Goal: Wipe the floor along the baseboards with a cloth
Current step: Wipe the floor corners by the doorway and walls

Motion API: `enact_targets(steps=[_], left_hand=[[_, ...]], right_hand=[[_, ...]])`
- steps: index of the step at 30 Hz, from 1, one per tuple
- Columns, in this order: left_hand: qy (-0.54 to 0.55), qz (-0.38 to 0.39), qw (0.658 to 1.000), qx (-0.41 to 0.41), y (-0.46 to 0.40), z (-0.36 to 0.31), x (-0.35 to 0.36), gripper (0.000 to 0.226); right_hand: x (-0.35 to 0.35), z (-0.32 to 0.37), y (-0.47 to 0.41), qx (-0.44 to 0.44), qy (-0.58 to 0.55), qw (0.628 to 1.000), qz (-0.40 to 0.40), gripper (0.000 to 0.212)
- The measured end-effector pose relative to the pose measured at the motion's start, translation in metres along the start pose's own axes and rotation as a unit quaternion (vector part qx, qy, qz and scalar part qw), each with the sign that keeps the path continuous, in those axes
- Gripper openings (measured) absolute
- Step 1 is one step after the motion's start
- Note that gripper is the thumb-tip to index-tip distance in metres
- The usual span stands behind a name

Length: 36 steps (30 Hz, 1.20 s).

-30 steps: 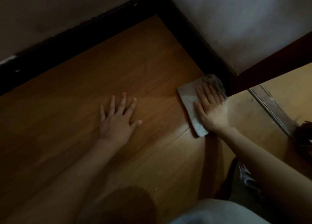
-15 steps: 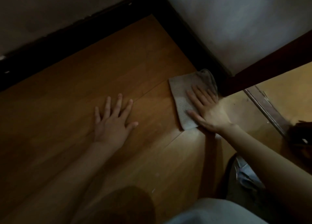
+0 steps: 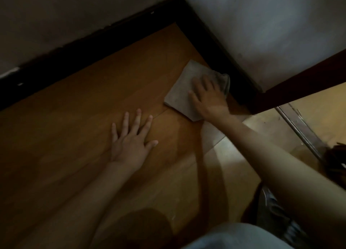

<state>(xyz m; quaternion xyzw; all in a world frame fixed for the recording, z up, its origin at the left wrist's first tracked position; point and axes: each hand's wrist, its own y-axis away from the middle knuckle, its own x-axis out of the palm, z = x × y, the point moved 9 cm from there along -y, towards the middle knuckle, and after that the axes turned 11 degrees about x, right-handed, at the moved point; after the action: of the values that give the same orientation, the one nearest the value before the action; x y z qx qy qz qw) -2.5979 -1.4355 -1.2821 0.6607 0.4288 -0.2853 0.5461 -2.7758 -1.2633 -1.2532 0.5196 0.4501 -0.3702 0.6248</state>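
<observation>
Step in hand: wiping the floor [image 3: 93,136] beside the right-hand baseboard [image 3: 215,48], short of the corner; next move, by my reading, calls for pushing the cloth [image 3: 181,91] on toward that corner, edge tight to the board. Right hand [image 3: 207,98] presses flat on the cloth, fingers straight. Left hand [image 3: 131,142] lies spread on bare floor, holding nothing.

At right of centre, the right hand [image 3: 207,97] presses a grey cloth [image 3: 182,91] flat beside the dark baseboard [image 3: 211,42]; the left hand [image 3: 131,142] lies spread on the wooden floor [image 3: 93,98].
</observation>
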Motion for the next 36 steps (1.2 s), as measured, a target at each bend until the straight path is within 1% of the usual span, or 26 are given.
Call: enact_targets(steps=[1, 2, 3, 4, 6, 9, 12, 14, 16, 19, 22, 24, 26, 28, 30, 33, 36], left_hand=[[0.000, -0.002, 1.000, 0.000, -0.001, 0.000, 0.000, 0.071], [-0.002, -0.004, 1.000, 0.000, -0.001, 0.000, 0.000, 0.071], [-0.002, -0.005, 1.000, 0.001, -0.001, 0.000, 0.000, 0.071], [-0.002, -0.004, 1.000, 0.001, -0.001, 0.000, 0.001, 0.071], [0.001, -0.002, 1.000, 0.003, -0.001, 0.000, 0.002, 0.071], [-0.002, -0.003, 1.000, 0.005, -0.001, 0.000, 0.002, 0.071], [-0.003, -0.001, 1.000, 0.007, -0.001, 0.000, 0.001, 0.071], [-0.001, -0.002, 1.000, 0.005, 0.000, 0.000, 0.001, 0.071], [0.000, -0.003, 1.000, 0.007, -0.001, 0.000, 0.001, 0.071], [0.003, -0.001, 1.000, 0.008, -0.002, 0.000, 0.001, 0.071], [0.005, -0.009, 1.000, 0.008, -0.001, 0.000, 0.001, 0.071], [0.007, -0.006, 1.000, 0.007, 0.000, 0.000, 0.001, 0.071], [0.001, -0.001, 1.000, 0.003, 0.000, 0.000, 0.001, 0.071], [0.001, 0.002, 1.000, 0.000, 0.000, 0.000, 0.001, 0.071], [0.000, 0.005, 1.000, 0.001, 0.000, 0.000, 0.000, 0.071], [0.005, 0.003, 1.000, 0.004, 0.000, -0.001, 0.000, 0.072], [0.014, 0.007, 1.000, 0.003, 0.000, -0.001, 0.001, 0.071]], right_hand=[[0.001, -0.002, 0.004, -0.087, 0.049, 0.995, -0.009, 0.062], [0.007, -0.008, 0.008, -0.161, 0.092, 0.983, -0.002, 0.063], [0.015, -0.016, 0.012, -0.205, 0.117, 0.972, 0.015, 0.062], [0.022, -0.024, 0.014, -0.217, 0.126, 0.968, 0.025, 0.060], [0.028, -0.024, 0.019, -0.184, 0.128, 0.974, 0.001, 0.059], [0.030, -0.001, 0.020, -0.090, 0.102, 0.989, -0.051, 0.061], [0.026, 0.011, -0.001, -0.028, 0.050, 0.998, -0.024, 0.060], [0.023, 0.006, -0.011, -0.023, 0.048, 0.999, -0.008, 0.061], [0.025, -0.012, -0.002, -0.027, 0.045, 0.999, -0.003, 0.062], [0.032, -0.046, 0.043, -0.001, 0.085, 0.996, -0.027, 0.063], [0.040, -0.059, 0.077, 0.032, 0.103, 0.994, -0.016, 0.064], [0.040, -0.052, 0.064, 0.032, 0.106, 0.994, -0.007, 0.066], [0.031, -0.034, 0.032, 0.011, 0.080, 0.996, -0.026, 0.067], [0.026, -0.020, 0.003, -0.004, 0.049, 0.999, -0.017, 0.064], [0.027, -0.021, -0.002, -0.014, 0.031, 0.999, -0.016, 0.062], [0.029, -0.046, 0.037, -0.016, 0.059, 0.997, -0.043, 0.064], [0.038, -0.075, 0.078, 0.014, 0.074, 0.997, -0.016, 0.061]])
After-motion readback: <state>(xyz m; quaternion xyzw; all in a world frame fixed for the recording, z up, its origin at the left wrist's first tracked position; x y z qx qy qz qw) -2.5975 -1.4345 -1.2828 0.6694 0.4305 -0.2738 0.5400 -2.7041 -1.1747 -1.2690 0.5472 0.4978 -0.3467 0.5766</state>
